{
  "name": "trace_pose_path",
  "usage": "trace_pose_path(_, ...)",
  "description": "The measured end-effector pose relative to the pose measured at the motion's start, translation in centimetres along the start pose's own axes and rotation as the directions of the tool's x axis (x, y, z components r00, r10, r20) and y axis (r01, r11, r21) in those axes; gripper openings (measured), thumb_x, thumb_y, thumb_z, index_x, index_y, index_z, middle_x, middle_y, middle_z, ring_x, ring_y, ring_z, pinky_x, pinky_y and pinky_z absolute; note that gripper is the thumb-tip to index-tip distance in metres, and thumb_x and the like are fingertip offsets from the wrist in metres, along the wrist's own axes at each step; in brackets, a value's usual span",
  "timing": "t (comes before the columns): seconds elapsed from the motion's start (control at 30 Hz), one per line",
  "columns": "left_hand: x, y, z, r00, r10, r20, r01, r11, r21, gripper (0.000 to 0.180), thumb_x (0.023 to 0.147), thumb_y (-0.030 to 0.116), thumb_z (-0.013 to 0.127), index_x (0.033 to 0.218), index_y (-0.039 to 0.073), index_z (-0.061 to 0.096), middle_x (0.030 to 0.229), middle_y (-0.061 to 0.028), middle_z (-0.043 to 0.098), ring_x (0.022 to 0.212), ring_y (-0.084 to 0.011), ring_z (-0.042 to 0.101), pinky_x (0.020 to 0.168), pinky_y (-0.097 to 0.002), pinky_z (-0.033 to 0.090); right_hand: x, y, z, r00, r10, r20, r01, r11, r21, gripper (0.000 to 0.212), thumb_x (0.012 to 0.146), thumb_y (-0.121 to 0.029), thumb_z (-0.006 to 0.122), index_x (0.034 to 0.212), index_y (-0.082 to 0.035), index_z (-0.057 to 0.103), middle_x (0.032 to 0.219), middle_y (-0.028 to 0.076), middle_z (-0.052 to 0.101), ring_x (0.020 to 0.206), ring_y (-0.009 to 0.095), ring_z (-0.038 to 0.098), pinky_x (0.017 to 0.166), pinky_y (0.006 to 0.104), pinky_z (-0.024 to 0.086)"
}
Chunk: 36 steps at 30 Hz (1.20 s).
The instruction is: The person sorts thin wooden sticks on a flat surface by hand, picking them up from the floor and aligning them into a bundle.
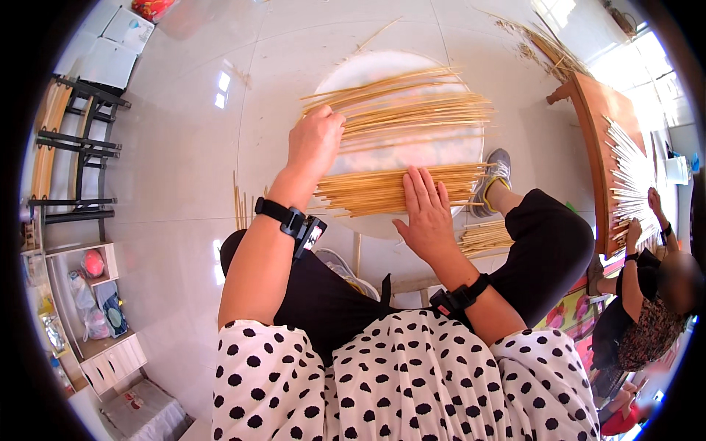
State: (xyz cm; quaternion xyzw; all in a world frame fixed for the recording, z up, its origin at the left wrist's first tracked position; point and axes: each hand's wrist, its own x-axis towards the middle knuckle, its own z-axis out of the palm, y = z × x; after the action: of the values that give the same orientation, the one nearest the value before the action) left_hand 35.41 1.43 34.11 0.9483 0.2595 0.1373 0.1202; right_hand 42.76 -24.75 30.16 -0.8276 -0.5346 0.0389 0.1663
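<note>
A round pale table (pixel 368 67) stands before me with thin tan sticks spread across it. My left hand (pixel 318 136) is at the left ends of the far spread of sticks (pixel 419 110), its fingers curled and pinched there; what exactly lies between them is hidden. Nearer to me is a denser bundle of sticks (pixel 360 192), lying side by side. My right hand (pixel 428 213) rests flat on this bundle, fingers stretched out. A strip of the pale tabletop shows between the two groups.
More sticks (pixel 485 237) lie below the table's right edge, beside my shoe (pixel 498 173). At right, a co-worker (pixel 640 294) handles pale sticks (pixel 631 180) on a brown table (pixel 599 132). Folded black-legged furniture (pixel 77 147) and a shelf unit (pixel 99 353) stand at left.
</note>
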Motion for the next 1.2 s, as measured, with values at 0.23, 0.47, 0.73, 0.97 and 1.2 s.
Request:
trace_pose_path(0.23,0.3,0.2,1.1,0.999,0.032,0.010,-0.033,0.997,0.072,0.011,0.086,0.010,0.072,0.097,0.010,0.071,0.094,-0.0061,0.064,0.092,-0.0298,0.066,0.076,-0.0428,0.056,-0.1,0.0,0.0,1.000,-0.006,0.003,0.006,1.000,0.010,0.094,0.074,-0.028,0.083,0.152,-0.001,0.038,0.164,0.012,0.031,0.152,0.028,0.028,0.121,0.0483,0.025)
trace_pose_path(0.47,0.3,0.5,0.7,1.000,0.006,-0.007,-0.005,1.000,0.026,0.008,0.086,0.007,0.071,0.090,0.009,0.064,0.092,-0.0062,0.062,0.090,-0.0307,0.066,0.073,-0.0444,0.054,0.0,0.0,-0.3,1.000,-0.008,0.015,0.007,1.000,0.018,0.095,0.075,-0.027,0.083,0.153,0.000,0.037,0.164,0.013,0.031,0.152,0.029,0.028,0.121,0.0479,0.025)
trace_pose_path(0.73,0.7,0.5,-1.6,0.979,-0.020,-0.205,-0.043,0.953,-0.299,0.013,0.087,0.003,0.070,0.093,0.006,0.059,0.094,-0.0079,0.066,0.080,-0.0255,0.069,0.068,-0.0387,0.056,0.0,-0.1,-0.6,1.000,-0.022,-0.011,0.022,0.999,0.023,0.096,0.073,-0.027,0.084,0.152,0.000,0.038,0.163,0.013,0.033,0.151,0.029,0.030,0.121,0.0481,0.026)
trace_pose_path(0.97,-1.0,3.7,-4.2,0.964,-0.174,0.202,0.254,0.376,-0.891,0.007,0.096,0.004,0.066,0.101,0.006,0.062,0.095,-0.0055,0.071,0.085,-0.0143,0.072,0.071,-0.0253,0.056,-0.2,0.2,-0.4,0.999,-0.022,-0.032,0.023,0.999,0.029,0.094,0.073,-0.027,0.083,0.152,0.000,0.039,0.162,0.013,0.033,0.151,0.029,0.031,0.121,0.0483,0.027)
trace_pose_path(1.2,-2.8,6.4,-2.0,0.870,-0.096,0.484,0.484,-0.020,-0.875,0.009,0.100,0.008,0.064,0.107,0.003,0.063,0.100,-0.0097,0.071,0.100,-0.0187,0.072,0.081,-0.0239,0.057,-0.4,0.3,0.0,0.998,-0.035,-0.045,0.038,0.997,0.064,0.094,0.073,-0.026,0.082,0.153,0.000,0.038,0.163,0.014,0.032,0.151,0.030,0.030,0.122,0.0482,0.024)
